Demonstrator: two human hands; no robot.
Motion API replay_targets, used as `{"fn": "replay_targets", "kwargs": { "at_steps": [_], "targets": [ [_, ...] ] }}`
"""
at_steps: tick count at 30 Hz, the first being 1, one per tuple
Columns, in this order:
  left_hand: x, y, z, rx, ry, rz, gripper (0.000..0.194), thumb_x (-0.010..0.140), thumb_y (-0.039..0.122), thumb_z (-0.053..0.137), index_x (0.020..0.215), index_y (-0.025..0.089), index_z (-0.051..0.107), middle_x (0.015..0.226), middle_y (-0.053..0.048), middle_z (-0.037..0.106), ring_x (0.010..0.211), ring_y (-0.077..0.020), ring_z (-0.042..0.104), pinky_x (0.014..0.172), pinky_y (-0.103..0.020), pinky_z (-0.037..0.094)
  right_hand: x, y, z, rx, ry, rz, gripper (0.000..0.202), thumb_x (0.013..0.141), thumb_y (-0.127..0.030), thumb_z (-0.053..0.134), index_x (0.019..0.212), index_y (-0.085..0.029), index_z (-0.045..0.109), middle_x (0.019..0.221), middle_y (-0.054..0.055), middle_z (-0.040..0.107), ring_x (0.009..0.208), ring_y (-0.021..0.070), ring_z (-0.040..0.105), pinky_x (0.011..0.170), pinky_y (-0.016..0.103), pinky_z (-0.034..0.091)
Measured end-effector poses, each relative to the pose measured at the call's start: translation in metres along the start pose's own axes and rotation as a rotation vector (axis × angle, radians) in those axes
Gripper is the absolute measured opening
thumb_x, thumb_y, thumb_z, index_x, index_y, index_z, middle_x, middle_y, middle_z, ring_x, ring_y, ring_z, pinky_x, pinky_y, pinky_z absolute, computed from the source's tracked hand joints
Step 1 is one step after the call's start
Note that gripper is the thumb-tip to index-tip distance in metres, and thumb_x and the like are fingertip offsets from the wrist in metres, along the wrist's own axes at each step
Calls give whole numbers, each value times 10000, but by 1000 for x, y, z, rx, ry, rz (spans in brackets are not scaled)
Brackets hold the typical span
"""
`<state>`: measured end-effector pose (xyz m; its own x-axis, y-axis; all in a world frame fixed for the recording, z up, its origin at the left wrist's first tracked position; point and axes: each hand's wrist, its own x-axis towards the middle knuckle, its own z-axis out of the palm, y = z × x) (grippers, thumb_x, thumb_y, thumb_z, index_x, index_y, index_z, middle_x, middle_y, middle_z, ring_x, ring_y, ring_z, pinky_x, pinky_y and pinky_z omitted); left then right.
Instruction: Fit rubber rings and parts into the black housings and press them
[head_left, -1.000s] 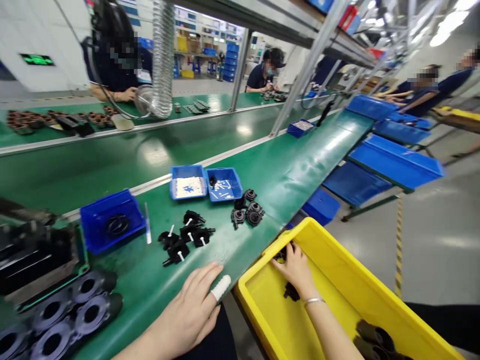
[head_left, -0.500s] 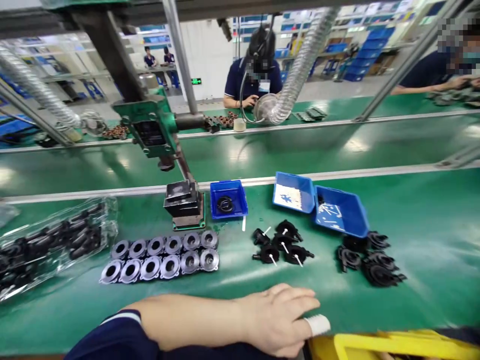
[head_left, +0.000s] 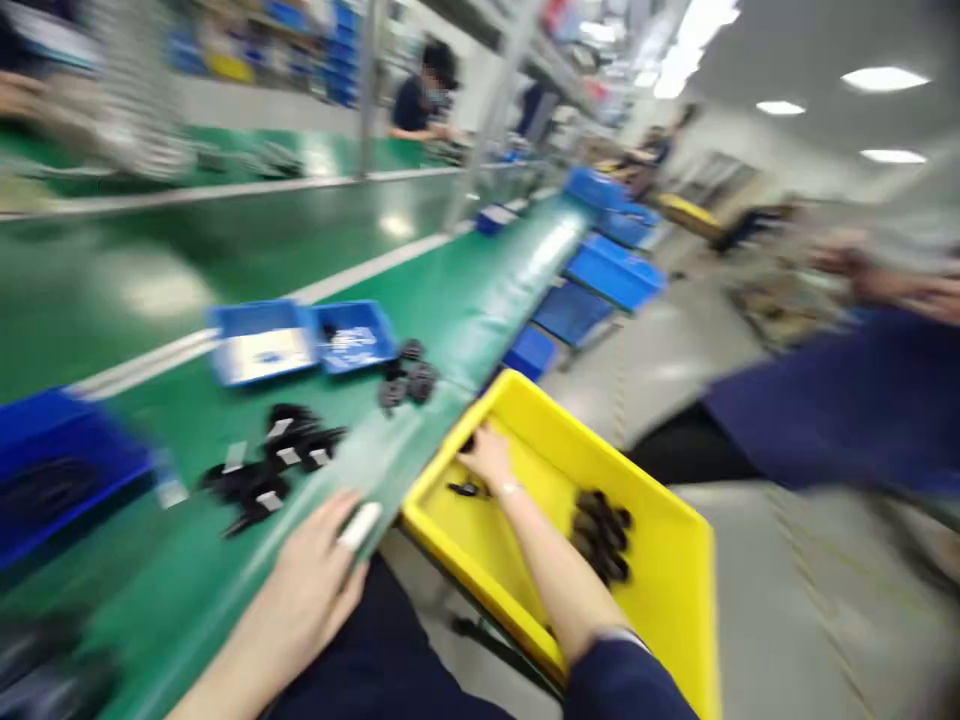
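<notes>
Blur and fingers mask the dark part (head_left: 468, 444) at the outstretched right hand (head_left: 491, 460), inside the yellow bin (head_left: 660, 600), centre frame; its grip cannot be told. The left hand (head_left: 319, 562) lies open at the bench (head_left: 180, 595) edge, lower left.

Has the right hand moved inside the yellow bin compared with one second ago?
No, not noticeably: against the yellow bin, the right hand is again down by the wall nearest the green worktop; blur hides small shifts.

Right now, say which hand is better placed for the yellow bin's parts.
Likely the right hand, inside the yellow bin near a black part; the left hand is at the green table.
</notes>
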<state>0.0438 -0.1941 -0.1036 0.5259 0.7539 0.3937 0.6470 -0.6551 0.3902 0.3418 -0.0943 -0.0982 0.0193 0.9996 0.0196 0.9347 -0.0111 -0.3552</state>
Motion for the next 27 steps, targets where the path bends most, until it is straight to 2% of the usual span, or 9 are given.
{"fn": "replay_targets", "kwargs": {
  "at_steps": [3,6,10,14,18,22,25,27],
  "targets": [
    [-3,-32,20,-19,70,120,520,914,270,591,1404,168,450,1428,-200,503,1362,-400,472,1111,-597,432,-6,44,11,-108,-85,191,336,955,-414,646,1162,-149,631,1215,91,621,1129,259,598,997,493,481],
    [-6,-47,28,1,95,189,460,906,334,610,1323,166,509,1386,-201,536,1338,-418,497,1101,-600,439,-5,63,29,-103,-122,243,378,933,-442,661,1179,-158,621,1229,88,609,1149,268,573,1038,508,429],
    [-8,-37,16,27,28,166,507,918,337,593,1372,151,468,1411,-207,516,1361,-399,477,1119,-581,429,-7,70,37,-64,-102,230,373,943,-431,648,1192,-158,607,1237,92,599,1144,269,573,1024,508,439],
    [-1,-25,10,66,34,145,563,932,293,577,1451,154,405,1445,-199,492,1375,-364,469,1112,-539,452,-10,88,29,-5,-37,213,334,906,-387,691,1129,-152,610,1135,74,620,1054,248,601,969,479,471],
    [2,-15,8,88,16,88,518,956,268,538,1450,170,416,1471,-173,485,1393,-339,458,1087,-482,494,-19,97,3,100,78,214,421,742,-339,777,1059,-177,554,983,33,613,904,228,614,853,409,504],
    [7,-6,7,75,6,29,515,961,243,523,1462,208,407,1490,-151,478,1405,-324,450,1085,-446,502,-16,85,-47,208,223,131,487,762,-386,723,1132,-208,461,1059,53,606,932,230,618,849,374,505],
    [10,-6,7,108,-7,46,550,953,237,540,1481,211,391,1486,-151,487,1393,-318,469,1071,-432,517,17,65,-79,239,287,18,545,763,-416,727,1190,-228,445,1159,67,585,1021,247,600,935,400,475],
    [10,-9,9,138,-9,74,590,942,247,561,1500,207,372,1475,-153,502,1373,-310,495,1043,-404,541,54,49,-84,236,283,-56,571,726,-405,762,1185,-227,474,1173,63,577,1054,258,587,979,421,451]
  ]
}}
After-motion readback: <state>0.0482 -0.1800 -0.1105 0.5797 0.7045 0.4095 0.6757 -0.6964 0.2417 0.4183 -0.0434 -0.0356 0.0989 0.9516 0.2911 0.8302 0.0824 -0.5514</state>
